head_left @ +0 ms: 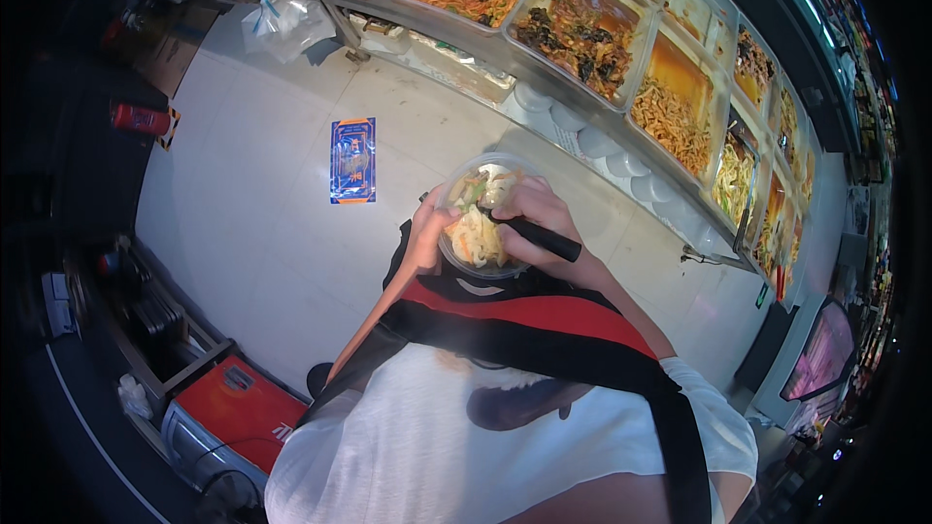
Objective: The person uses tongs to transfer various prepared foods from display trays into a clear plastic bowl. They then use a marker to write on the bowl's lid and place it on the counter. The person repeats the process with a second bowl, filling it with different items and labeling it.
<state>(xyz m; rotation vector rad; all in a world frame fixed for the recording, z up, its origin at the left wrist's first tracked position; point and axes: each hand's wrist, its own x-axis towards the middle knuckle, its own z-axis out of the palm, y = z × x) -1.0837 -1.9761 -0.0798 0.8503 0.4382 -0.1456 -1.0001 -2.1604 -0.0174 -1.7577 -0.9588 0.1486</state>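
One bowl (497, 160) above tiled floor (252, 136) near trays (643, 63)

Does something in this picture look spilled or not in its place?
Maybe one thing: a blue-and-orange rectangle lies alone on the pale floor, beyond and left of the left hand. It looks odd there, though it may be a floor sticker. No clear spill shows around the clear round container.

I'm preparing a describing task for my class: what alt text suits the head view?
Seen from above, a left hand holds the side of a clear round bowl of mixed food, while the right hand grips a black handle over it. Trays of prepared dishes fill the upper right; a blue-and-orange rectangle shows on the pale floor.
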